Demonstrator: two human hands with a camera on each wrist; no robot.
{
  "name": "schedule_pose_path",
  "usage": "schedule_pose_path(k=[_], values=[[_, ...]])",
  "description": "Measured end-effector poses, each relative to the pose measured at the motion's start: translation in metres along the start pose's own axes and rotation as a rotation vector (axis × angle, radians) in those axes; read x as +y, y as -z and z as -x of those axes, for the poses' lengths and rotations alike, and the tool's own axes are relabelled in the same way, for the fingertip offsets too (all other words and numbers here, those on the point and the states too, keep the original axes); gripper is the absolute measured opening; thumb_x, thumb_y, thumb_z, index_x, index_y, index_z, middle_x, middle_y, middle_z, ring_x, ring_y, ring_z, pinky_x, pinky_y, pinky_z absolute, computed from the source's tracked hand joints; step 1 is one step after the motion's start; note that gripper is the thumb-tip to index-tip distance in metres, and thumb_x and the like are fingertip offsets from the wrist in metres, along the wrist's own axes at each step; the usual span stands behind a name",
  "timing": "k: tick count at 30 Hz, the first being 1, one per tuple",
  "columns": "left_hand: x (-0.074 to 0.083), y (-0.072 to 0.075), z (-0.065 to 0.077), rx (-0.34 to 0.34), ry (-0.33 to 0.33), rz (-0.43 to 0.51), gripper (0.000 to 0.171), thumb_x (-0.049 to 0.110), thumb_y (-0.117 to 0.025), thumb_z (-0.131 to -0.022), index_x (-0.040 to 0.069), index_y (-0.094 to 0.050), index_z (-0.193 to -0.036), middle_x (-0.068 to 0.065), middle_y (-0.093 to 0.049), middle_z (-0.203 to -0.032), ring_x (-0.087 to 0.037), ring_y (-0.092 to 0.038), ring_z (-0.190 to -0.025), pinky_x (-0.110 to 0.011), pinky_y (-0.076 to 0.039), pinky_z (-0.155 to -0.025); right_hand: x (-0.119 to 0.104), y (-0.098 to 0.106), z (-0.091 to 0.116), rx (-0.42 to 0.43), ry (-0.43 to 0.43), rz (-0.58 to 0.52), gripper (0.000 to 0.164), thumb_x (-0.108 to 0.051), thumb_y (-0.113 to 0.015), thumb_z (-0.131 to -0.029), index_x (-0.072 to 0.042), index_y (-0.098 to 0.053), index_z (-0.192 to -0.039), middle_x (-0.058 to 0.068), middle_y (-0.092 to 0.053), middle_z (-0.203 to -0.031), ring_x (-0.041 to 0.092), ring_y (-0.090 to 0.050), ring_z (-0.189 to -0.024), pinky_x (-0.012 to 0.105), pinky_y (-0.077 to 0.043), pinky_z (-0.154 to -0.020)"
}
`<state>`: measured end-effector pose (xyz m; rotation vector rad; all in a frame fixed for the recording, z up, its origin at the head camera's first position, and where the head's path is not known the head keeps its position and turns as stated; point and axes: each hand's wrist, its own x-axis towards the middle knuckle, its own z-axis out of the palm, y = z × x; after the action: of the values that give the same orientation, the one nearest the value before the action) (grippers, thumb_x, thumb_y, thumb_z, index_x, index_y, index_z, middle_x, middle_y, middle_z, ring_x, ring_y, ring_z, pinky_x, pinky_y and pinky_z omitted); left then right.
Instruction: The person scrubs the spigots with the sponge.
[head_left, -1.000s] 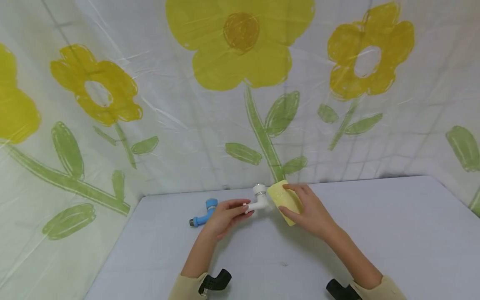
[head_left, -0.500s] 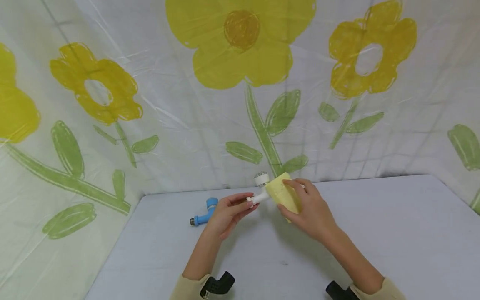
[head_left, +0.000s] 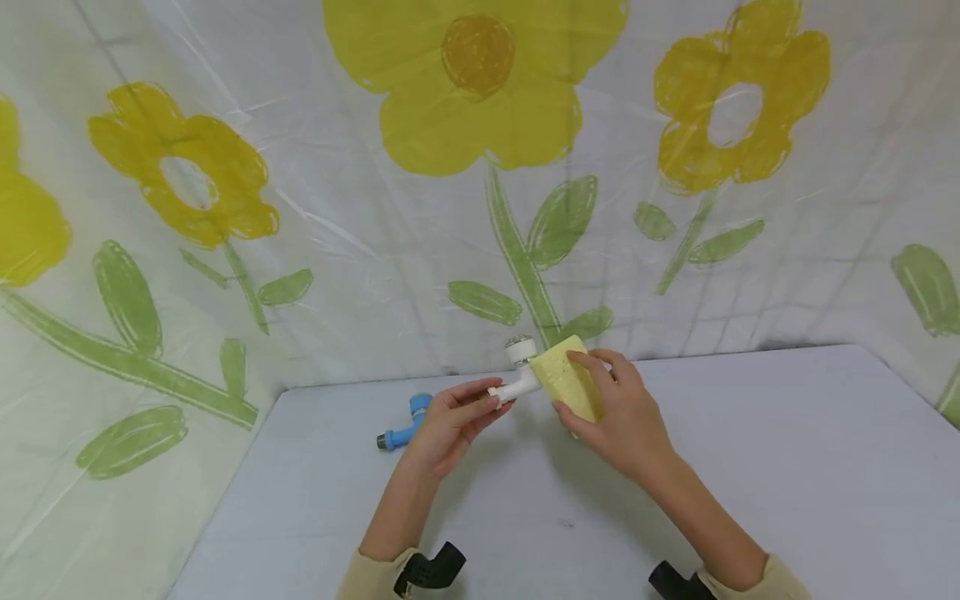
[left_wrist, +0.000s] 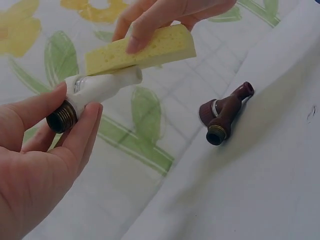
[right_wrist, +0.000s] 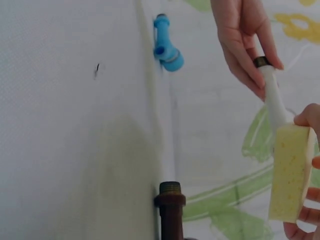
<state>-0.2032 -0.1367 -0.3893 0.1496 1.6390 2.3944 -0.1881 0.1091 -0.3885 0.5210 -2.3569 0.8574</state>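
My left hand (head_left: 457,425) holds a white plastic faucet (head_left: 517,387) between thumb and fingers, near its brass threaded end, above the table. In my right hand (head_left: 622,417) is a yellow sponge (head_left: 566,379), gripped by its sides. The sponge lies against the white faucet's body on the right in the head view. The left wrist view shows the sponge (left_wrist: 145,50) along the faucet's upper side, and the left thumb and fingers around the threaded end.
A blue faucet (head_left: 401,435) lies on the white table (head_left: 300,500), left of the left hand. A dark red faucet (left_wrist: 223,114) lies on the table too, hidden in the head view. Behind stands a white sheet (head_left: 360,317) with printed flowers.
Both hands have moved up a little, lifting the white faucet and sponge. The faucet has tilted, and the sponge has come over its right side. The blue faucet has not moved.
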Motion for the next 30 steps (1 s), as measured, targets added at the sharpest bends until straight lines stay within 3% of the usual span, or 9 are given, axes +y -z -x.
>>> schedule_pose_path(k=[9, 17, 30], values=[[0.000, -0.003, 0.001, 0.002, 0.000, 0.034, 0.032, -0.010, -0.054, -0.104, -0.013, -0.062, -0.135, -0.024, -0.059, -0.134, -0.023, -0.071, -0.114, -0.033, -0.059, -0.101, -0.007, -0.002, 0.003, -0.002, 0.049, 0.019, 0.059, -0.027, -0.090, -0.082, -0.009, -0.067, -0.134, 0.021, -0.061, -0.127, 0.040, -0.063, -0.107, 0.045, -0.061, -0.067], [0.001, -0.005, 0.000, -0.023, 0.001, 0.027, 0.040, -0.009, -0.053, -0.105, -0.019, -0.051, -0.143, -0.012, -0.065, -0.126, -0.021, -0.071, -0.115, -0.032, -0.057, -0.103, -0.005, -0.001, 0.003, 0.070, 0.031, 0.034, 0.059, -0.024, -0.091, -0.079, -0.010, -0.068, -0.132, 0.019, -0.061, -0.127, 0.035, -0.060, -0.096, 0.042, -0.058, -0.063], [-0.003, -0.003, 0.003, -0.118, -0.019, 0.023, 0.044, -0.010, -0.049, -0.106, -0.020, -0.043, -0.149, -0.005, -0.069, -0.128, -0.017, -0.070, -0.119, -0.034, -0.055, -0.107, -0.016, -0.013, 0.008, 0.075, 0.173, 0.069, 0.063, -0.027, -0.094, -0.074, -0.010, -0.070, -0.129, 0.021, -0.065, -0.122, 0.039, -0.064, -0.092, 0.045, -0.059, -0.064]])
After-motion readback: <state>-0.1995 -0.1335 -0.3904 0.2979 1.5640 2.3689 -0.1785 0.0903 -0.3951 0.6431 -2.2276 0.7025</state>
